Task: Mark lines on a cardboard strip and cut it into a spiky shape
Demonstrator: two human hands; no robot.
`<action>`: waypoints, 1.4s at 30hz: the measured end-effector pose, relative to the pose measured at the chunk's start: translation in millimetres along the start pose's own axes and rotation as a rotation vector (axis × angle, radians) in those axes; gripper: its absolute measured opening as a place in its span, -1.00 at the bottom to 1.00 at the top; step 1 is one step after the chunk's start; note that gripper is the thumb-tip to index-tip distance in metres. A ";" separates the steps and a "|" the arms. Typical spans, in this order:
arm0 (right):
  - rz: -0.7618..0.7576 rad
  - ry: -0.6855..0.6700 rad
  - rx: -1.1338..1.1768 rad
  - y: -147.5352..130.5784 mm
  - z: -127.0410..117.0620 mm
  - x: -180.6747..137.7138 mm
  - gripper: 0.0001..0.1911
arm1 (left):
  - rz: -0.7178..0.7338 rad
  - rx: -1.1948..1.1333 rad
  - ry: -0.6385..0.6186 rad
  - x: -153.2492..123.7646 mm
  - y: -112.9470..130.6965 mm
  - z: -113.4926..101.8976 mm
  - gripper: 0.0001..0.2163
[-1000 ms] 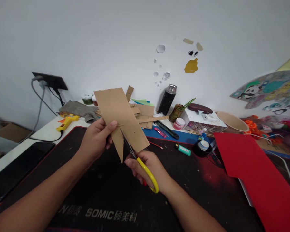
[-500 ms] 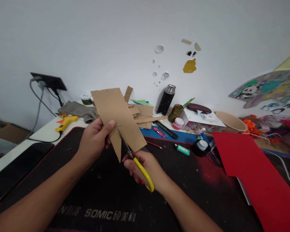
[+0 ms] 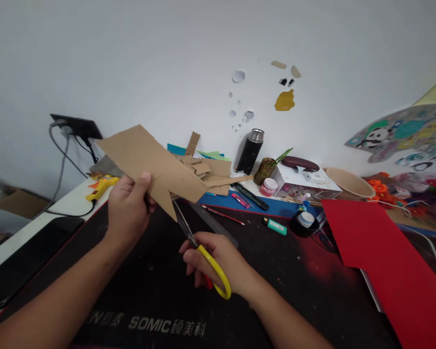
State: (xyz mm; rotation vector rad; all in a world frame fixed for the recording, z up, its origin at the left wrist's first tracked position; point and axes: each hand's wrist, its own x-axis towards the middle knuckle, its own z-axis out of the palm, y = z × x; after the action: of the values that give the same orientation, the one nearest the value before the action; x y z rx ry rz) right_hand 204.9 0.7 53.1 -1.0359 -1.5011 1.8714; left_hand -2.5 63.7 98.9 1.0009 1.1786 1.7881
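My left hand (image 3: 131, 206) pinches a flat piece of brown cardboard (image 3: 148, 157) by its lower left part, thumb on top. A slit runs into the cardboard's lower edge and leaves a pointed flap beside it. My right hand (image 3: 218, 259) is closed round the handles of a pair of scissors (image 3: 213, 264), one loop yellow and a bit of red showing under the fingers. The blades point up and left, with their tips at the opening of the slit. Whether they touch the cardboard I cannot tell.
Cardboard scraps (image 3: 218, 169) lie behind the held piece. A black flask (image 3: 250, 152) stands by the wall. A yellow glue gun (image 3: 101, 188) and a phone (image 3: 32, 257) lie at left. Red card (image 3: 385, 261) covers the right side. A green cutter (image 3: 275, 226) and a pencil (image 3: 223, 214) lie on the black mat (image 3: 148, 281).
My left hand has moved left and turned the cardboard anticlockwise. The scissor blades, deep in the slit before, are now at its opening. My right hand has moved little.
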 end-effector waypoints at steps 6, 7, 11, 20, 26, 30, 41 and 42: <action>-0.029 0.055 -0.025 -1.8 -1.4 0.3 -0.41 | -0.038 -0.005 -0.030 -6.0 -8.3 2.3 -0.70; -0.031 0.064 -0.020 -2.6 -0.9 0.6 -0.41 | -0.036 -0.003 -0.029 -7.1 -8.8 2.6 -0.70; -0.069 0.102 -0.003 -5.8 0.2 2.4 -0.39 | -0.029 0.001 -0.024 -10.9 -8.2 4.3 -0.69; -0.033 0.077 -0.016 -1.6 0.4 0.1 -0.41 | 0.114 -0.111 0.067 -3.0 -10.4 6.2 -0.58; -0.056 0.103 -0.020 -1.5 0.5 1.9 -0.40 | 0.077 -0.042 0.032 -15.5 -13.7 7.2 -0.66; -0.074 0.123 -0.018 -3.8 1.6 1.4 -0.38 | 0.072 0.041 0.008 -18.8 -22.0 5.3 -0.70; -0.092 0.160 -0.017 1.4 1.3 3.0 -0.45 | 0.048 0.106 -0.025 -28.8 -32.9 3.5 -0.73; -0.087 0.173 -0.036 2.8 0.9 3.2 -0.48 | 0.045 0.105 -0.026 -29.4 -33.1 4.0 -0.72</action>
State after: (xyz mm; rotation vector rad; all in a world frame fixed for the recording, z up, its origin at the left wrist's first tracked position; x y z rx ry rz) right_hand 202.5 2.0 49.6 -1.1006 -1.4597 1.6562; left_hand 18.6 48.4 62.9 1.1161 1.2531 1.7575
